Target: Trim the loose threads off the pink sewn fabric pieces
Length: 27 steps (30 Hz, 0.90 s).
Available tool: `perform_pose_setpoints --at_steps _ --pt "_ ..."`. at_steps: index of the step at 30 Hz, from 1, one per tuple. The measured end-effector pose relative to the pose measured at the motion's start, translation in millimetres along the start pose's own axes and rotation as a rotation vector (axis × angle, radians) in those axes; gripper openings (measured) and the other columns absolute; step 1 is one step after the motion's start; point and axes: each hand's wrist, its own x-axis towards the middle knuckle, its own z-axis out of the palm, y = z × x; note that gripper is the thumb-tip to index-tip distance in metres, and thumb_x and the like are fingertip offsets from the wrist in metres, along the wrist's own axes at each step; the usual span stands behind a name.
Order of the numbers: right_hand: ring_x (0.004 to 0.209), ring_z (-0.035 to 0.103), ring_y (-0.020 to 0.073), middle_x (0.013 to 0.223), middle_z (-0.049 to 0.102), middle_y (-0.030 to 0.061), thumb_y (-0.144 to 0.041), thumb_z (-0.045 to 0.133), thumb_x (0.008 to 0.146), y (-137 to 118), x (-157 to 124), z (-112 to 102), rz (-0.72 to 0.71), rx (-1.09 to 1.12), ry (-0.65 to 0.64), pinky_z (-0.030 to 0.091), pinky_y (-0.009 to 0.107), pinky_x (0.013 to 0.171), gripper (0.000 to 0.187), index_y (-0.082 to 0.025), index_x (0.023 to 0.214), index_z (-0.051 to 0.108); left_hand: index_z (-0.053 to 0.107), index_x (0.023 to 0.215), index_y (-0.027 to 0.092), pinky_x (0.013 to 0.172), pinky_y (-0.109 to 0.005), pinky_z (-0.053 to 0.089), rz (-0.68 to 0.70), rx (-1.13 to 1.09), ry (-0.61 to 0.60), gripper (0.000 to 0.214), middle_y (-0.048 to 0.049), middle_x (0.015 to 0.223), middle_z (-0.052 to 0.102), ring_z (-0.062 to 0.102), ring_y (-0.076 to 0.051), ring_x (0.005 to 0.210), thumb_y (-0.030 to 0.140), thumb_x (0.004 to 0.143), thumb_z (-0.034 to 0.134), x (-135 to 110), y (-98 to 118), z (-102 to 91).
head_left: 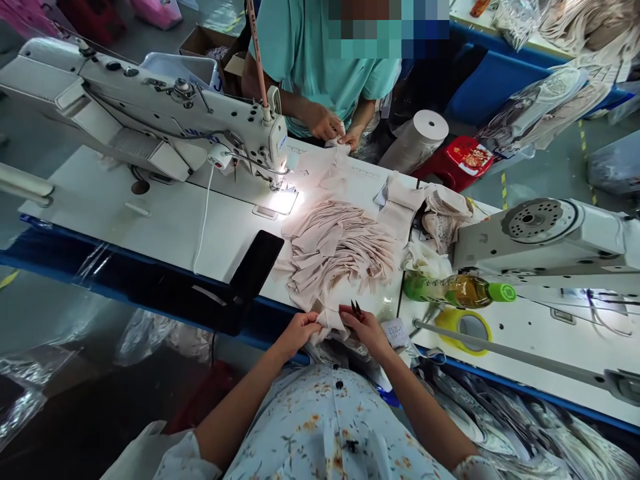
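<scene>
At the near table edge, my left hand [299,333] pinches a pale beige fabric piece [330,321] between thumb and fingers. My right hand [369,332] is closed at the other side of this piece. Dark pointed thread snips [357,309] stick up from its fingers, tips pointing away from me. Whether the right fingertips also grip the cloth is hard to make out. Just beyond both hands lies a large fanned pile of beige fabric pieces [340,247]. More cloth hangs below my hands, against my body.
A sewing machine [190,113] with its lamp lit stands at left, another machine [540,233] at right. Across the table a person's hands [333,127] hold pale cloth. A bottle [460,291], yellow tape roll [464,331] and metal rod [500,350] lie right; a black tray-like surface [235,280] lies left.
</scene>
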Motion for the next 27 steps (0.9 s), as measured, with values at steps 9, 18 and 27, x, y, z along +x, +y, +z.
perform_pose_setpoints --at_steps 9,18,27 --pt "0.039 0.029 0.0055 0.060 0.055 0.0009 -0.061 0.060 0.068 -13.7 -20.8 7.1 0.118 0.082 -0.168 0.022 0.021 0.033 0.055 -0.010 0.089 0.060 0.067 0.087 0.009 0.058 -0.024 0.041 -0.086 0.007 0.027 0.051 -0.0036 0.067 0.063 0.052 -0.011 0.058 0.045 0.053 0.077 8.1 2.3 -5.0" --pt "0.047 0.025 0.0082 0.056 0.035 -0.0019 -0.073 0.037 0.077 -9.8 -15.7 -6.7 0.013 -0.145 -0.246 0.019 0.022 0.042 0.074 -0.008 0.098 0.065 0.069 0.085 0.011 0.054 -0.021 0.032 0.009 0.158 0.110 0.046 0.0013 0.062 0.059 0.044 -0.008 0.055 0.050 0.061 0.070 6.0 -0.1 -6.0" --pt "0.047 0.020 0.0072 0.050 0.029 -0.0041 -0.073 0.040 0.076 -21.5 2.2 3.0 0.023 -0.181 -0.319 0.015 0.023 0.044 0.073 -0.006 0.089 0.067 0.067 0.097 0.012 0.064 -0.023 0.038 -0.003 0.177 0.053 0.048 -0.0037 0.079 0.067 0.053 -0.012 0.069 0.046 0.064 0.069 6.6 5.4 -13.3"
